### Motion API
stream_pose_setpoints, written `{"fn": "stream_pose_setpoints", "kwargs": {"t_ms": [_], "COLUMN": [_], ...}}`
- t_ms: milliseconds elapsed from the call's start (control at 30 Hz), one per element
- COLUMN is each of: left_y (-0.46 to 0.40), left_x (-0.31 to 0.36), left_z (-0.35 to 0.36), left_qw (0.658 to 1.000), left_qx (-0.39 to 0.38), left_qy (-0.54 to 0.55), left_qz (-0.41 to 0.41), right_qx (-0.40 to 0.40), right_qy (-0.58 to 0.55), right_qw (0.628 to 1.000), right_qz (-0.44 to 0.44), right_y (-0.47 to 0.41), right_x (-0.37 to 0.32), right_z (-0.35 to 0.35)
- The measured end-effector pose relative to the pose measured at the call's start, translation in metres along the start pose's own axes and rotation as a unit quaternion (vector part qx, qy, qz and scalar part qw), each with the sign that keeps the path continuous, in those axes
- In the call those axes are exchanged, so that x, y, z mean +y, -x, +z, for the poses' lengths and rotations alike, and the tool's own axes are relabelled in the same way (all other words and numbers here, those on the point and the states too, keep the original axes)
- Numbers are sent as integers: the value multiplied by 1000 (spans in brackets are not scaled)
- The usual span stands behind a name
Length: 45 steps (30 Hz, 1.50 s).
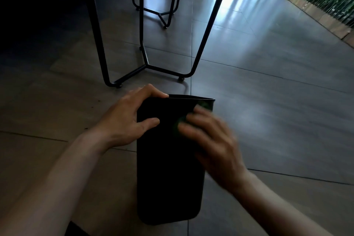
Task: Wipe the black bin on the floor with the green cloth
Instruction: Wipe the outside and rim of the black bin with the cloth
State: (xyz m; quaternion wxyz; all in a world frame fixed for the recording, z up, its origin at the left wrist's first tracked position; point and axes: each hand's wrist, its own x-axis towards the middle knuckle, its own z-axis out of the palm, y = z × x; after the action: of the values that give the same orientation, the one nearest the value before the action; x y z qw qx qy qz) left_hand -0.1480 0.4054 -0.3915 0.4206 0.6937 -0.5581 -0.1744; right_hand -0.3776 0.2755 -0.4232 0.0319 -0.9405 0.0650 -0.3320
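Left hand (127, 119) clamped on the black bin (168, 168), fingers hooked over the far rim, thumb flat on the upper side. Right hand (208, 140), blurred, pressing the green cloth (181, 120) against the bin near the rim's right corner. Bin tipped over on the tiled floor (268, 111), mouth toward the black table legs (147, 63).

Left hand (128, 119): fingers curled in a grip, thumb extended, forearm bare. Right hand (212, 140): palm down, fingers pressed flat, blurred.
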Motion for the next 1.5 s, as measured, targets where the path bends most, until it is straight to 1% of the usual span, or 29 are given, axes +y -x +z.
{"fn": "stream_pose_setpoints", "kwargs": {"t_ms": [33, 67, 133, 167, 233, 300, 333, 367, 400, 433, 467, 500, 567, 600, 633, 667, 733, 800, 867, 900, 933, 1000, 1067, 1133, 1200, 1267, 1333, 1433, 1500], "left_y": [0, 0, 0, 0, 1, 2, 3, 3, 4, 3, 3, 2, 2, 2, 2, 2, 3, 4, 3, 3, 3, 2, 2, 3, 3, 4, 5, 8, 9], "left_x": [1, 1, 2, 2, 2, 4, 5, 5, 5, 4, 4, 4, 4, 3, 3, 2, 1, 2, 4, 4, 4, 6, 8, 9, 8, 9, 11, 11, 11], "left_z": [0, -1, -2, -2, -2, 0, 1, 2, 2, 2, 2, 2, 2, 1, 1, 1, 0, 2, 5, 5, 4, 4, 2, 1, 1, 1, 2, 5, 7], "left_qw": [1000, 1000, 1000, 1000, 1000, 1000, 1000, 1000, 1000, 1000, 1000, 1000, 1000, 1000, 1000, 1000, 1000, 1000, 1000, 1000, 1000, 1000, 1000, 1000, 1000, 1000, 1000, 1000, 999], "left_qx": [0, -1, -2, -1, -3, -9, -13, -15, -15, -15, -15, -14, -13, -12, -10, -6, -1, -3, -9, -8, -6, -11, -16, -13, -9, -12, -18, -31, -36], "left_qy": [1, 2, -1, -3, -1, 1, 0, -1, -1, 0, 1, -1, -9, -13, -16, -18, -14, -8, -10, -11, -14, -11, -4, 0, -4, -5, -3, 3, -10], "left_qz": [-1, -2, -7, -7, -7, 0, 5, 10, 12, 13, 14, 17, 22, 20, 19, 17, 12, 10, 16, 16, 15, 20, 25, 26, 20, 16, 12, -1, -6], "right_qx": [37, 61, 58, 37, -29, -58, -65, -86, -102, -100, -75, -30, 65, 85, 86, 71, -14, -106, -152, -146, -114, -23, 42, 54, 18, -66, -160, -229, -304], "right_qy": [3, 2, 17, 26, 52, 149, 189, 186, 149, 97, 53, 22, 9, 14, 25, 41, 72, 110, 110, 98, 78, 56, 41, 35, 40, 60, 86, 141, 109], "right_qw": [998, 995, 997, 999, 993, 965, 949, 943, 949, 962, 977, 991, 998, 996, 995, 996, 994, 971, 957, 961, 974, 995, 998, 997, 999, 992, 971, 946, 937], "right_qz": [48, 74, 52, 12, -104, -210, -244, -264, -260, -234, -190, -128, -5, 32, 41, 21, -75, -182, -220, -211, -181, -74, 21, 43, -16, -95, -153, -183, -133], "right_y": [-16, -23, -6, 17, 65, 104, 112, 110, 99, 81, 59, 36, -13, -25, -25, -10, 42, 92, 102, 91, 72, 26, -15, -20, 19, 77, 122, 158, 168], "right_x": [6, 6, -4, -12, -29, -40, -39, -36, -33, -30, -25, -17, 0, 3, 1, -6, -27, -43, -44, -40, -37, -26, -19, -24, -38, -51, -59, -54, -46], "right_z": [-2, 0, 10, 18, 35, 43, 42, 37, 31, 27, 21, 15, 5, 6, 10, 17, 30, 33, 26, 23, 20, 13, 13, 23, 37, 49, 56, 64, 63]}}
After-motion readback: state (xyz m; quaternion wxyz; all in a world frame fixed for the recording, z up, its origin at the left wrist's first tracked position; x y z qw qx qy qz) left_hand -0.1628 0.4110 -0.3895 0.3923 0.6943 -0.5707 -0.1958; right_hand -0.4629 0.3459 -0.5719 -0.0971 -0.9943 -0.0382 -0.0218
